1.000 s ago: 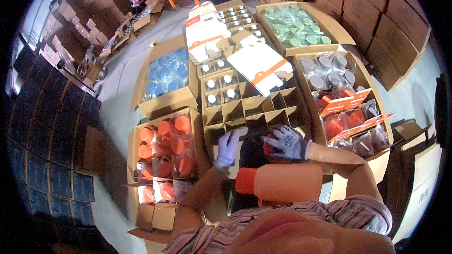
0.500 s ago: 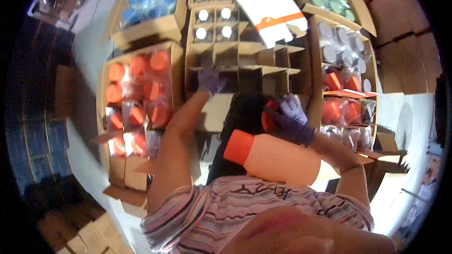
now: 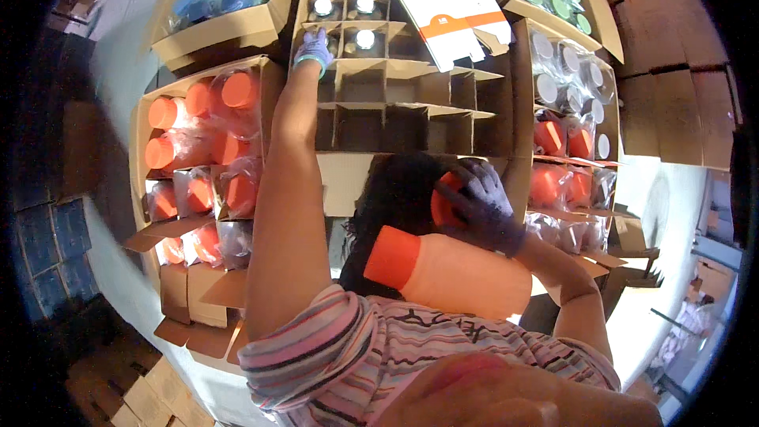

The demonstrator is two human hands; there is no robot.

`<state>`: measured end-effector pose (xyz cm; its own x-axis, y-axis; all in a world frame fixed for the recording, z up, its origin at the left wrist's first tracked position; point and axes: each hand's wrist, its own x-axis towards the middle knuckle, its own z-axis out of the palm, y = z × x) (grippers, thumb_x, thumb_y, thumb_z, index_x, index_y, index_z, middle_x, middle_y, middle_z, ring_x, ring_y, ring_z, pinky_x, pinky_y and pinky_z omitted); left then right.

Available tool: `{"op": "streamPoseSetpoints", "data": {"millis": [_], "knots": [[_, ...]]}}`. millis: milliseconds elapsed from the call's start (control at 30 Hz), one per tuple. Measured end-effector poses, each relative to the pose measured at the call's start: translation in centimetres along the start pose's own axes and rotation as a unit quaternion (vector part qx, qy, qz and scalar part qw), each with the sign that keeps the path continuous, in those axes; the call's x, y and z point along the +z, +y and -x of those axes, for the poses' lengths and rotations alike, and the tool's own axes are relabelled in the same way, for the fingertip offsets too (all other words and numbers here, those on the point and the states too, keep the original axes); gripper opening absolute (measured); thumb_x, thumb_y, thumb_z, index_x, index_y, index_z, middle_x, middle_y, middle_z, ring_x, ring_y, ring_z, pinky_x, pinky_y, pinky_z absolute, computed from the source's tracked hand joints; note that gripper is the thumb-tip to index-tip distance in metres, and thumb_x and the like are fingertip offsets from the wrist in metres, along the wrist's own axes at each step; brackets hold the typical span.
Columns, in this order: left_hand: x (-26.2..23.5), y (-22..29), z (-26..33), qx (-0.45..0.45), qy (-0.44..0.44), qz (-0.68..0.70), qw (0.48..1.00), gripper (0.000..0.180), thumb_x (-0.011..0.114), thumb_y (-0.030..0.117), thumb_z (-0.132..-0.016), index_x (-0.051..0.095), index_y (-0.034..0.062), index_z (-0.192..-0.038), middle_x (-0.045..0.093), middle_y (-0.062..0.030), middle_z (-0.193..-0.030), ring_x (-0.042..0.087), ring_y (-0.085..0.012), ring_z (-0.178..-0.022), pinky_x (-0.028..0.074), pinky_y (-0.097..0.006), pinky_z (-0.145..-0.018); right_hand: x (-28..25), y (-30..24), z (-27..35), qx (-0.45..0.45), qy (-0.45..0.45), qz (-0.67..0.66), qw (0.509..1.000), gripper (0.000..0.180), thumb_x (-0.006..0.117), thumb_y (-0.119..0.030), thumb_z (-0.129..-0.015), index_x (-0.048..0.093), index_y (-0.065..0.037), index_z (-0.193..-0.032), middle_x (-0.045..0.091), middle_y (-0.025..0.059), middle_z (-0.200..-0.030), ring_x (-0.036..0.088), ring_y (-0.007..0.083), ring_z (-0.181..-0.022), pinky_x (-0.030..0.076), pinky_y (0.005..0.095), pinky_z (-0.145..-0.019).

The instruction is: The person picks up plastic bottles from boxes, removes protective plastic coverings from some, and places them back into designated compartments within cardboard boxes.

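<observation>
Orange bottle (image 3: 472,277): long axis crosswise, cap (image 3: 393,258) leftward, below right hand (image 3: 488,199) | right hand: curled on red lid (image 3: 444,204) | left hand (image 3: 314,49): over divided carton (image 3: 345,179), grip unclear

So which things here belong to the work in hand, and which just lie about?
Apparently in use:
left hand, by white-capped bottles
divided carton
right hand, on an orange lid
orange-capped bottle

Apparently lying about:
box of blue-capped items
box of green-capped items
stacked cartons

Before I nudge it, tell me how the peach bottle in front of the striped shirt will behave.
The peach bottle would probably roll, being round-bodied and lying sideways. It looks stiff, its walls showing no dents. Its smooth-looking surface might be slippery.
</observation>
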<state>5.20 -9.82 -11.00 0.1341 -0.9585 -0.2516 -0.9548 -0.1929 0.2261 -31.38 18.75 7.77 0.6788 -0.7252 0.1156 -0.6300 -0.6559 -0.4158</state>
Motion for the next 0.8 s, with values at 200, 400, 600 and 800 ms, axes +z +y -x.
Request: {"op": "streamPoseSetpoints", "data": {"millis": [200, 400, 600, 800], "knots": [[0.5, 2.1, 0.6, -0.066, 0.064, 0.087, 0.992, 0.067, 0.082, 0.030, -0.068, 0.049, 0.0149, -0.125, 0.046, -0.0202, -0.125, 0.058, -0.0361, -0.108, 0.050, -0.042, -0.088, -0.8, -0.3, 0.1, 0.010, 0.020, 0.029, 0.999, 0.059, 0.077, -0.031, -0.061, 0.062, -0.012, -0.114, 0.049, 0.0187, -0.123, 0.047, 0.0400, -0.113, 0.040, 0.0533, -0.096], [0.6, -1.1, 2.2, 0.003, 0.107, -0.027, 0.994, 0.073, 0.069, 0.030, -0.075, 0.036, 0.0058, -0.136, 0.050, -0.0245, -0.127, 0.053, -0.0365, -0.114, 0.043, -0.042, -0.098, 9.2, 7.4, 4.1, -0.016, 0.049, 0.094, 0.994, 0.056, 0.073, -0.037, -0.067, 0.062, -0.015, -0.117, 0.050, 0.0180, -0.121, 0.047, 0.0381, -0.111, 0.039, 0.0532, -0.095], [-11.4, 0.7, 8.5, 0.079, 0.200, 0.084, 0.973, 0.066, 0.077, 0.045, -0.062, 0.053, 0.0100, -0.112, 0.056, -0.0215, -0.108, 0.059, -0.0372, -0.098, 0.049, -0.045, -0.082, 1.9, 1.8, 2.4, -0.078, 0.021, 0.125, 0.989, 0.060, 0.072, -0.044, -0.068, 0.060, -0.017, -0.120, 0.048, 0.0186, -0.122, 0.047, 0.0391, -0.111, 0.035, 0.0535, -0.100], [-18.5, -0.7, 17.3, 0.202, 0.277, 0.371, 0.863, 0.027, 0.069, 0.010, -0.077, 0.058, 0.0030, -0.101, 0.063, -0.0081, -0.086, 0.061, -0.0139, -0.075, 0.051, -0.029, -0.065, 2.2, 2.1, 2.3, 0.051, 0.041, 0.232, 0.970, 0.061, 0.057, -0.050, -0.078, 0.050, -0.019, -0.129, 0.048, 0.0209, -0.124, 0.048, 0.0414, -0.113, 0.035, 0.0514, -0.100]]}}
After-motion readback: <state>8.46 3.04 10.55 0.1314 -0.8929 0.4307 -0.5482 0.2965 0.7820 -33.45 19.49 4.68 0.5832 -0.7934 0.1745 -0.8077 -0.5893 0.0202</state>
